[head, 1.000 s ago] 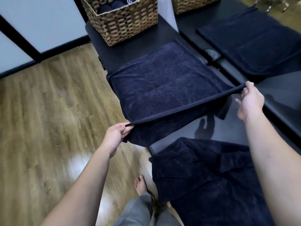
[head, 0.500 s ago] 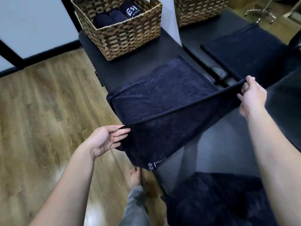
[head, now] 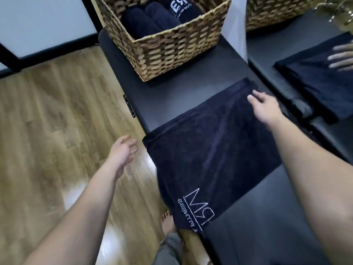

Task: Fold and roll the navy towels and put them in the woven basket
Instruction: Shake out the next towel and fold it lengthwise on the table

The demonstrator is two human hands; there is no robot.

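A navy towel (head: 210, 150) lies folded on the black padded bench (head: 172, 96), its near part with a white logo hanging over the bench's left edge. My right hand (head: 265, 106) hovers with relaxed fingers over the towel's far right corner, holding nothing. Off the bench's left side, my left hand (head: 122, 153) is in the air above the floor, fingers loose and empty. The woven basket (head: 172, 52) stands at the bench's far end with rolled navy towels (head: 149, 20) inside.
A second black bench (head: 286, 46) at the right carries another navy towel (head: 321, 87), with another person's hand (head: 342, 58) flat on it. A second woven basket (head: 271, 12) stands at the far right. Wooden floor (head: 47, 121) lies left; my bare foot (head: 168, 222) is below.
Both hands let go of the towel's edge after carrying it forward over the far half. The towel now lies folded on the bench, and the view has moved closer to the basket.
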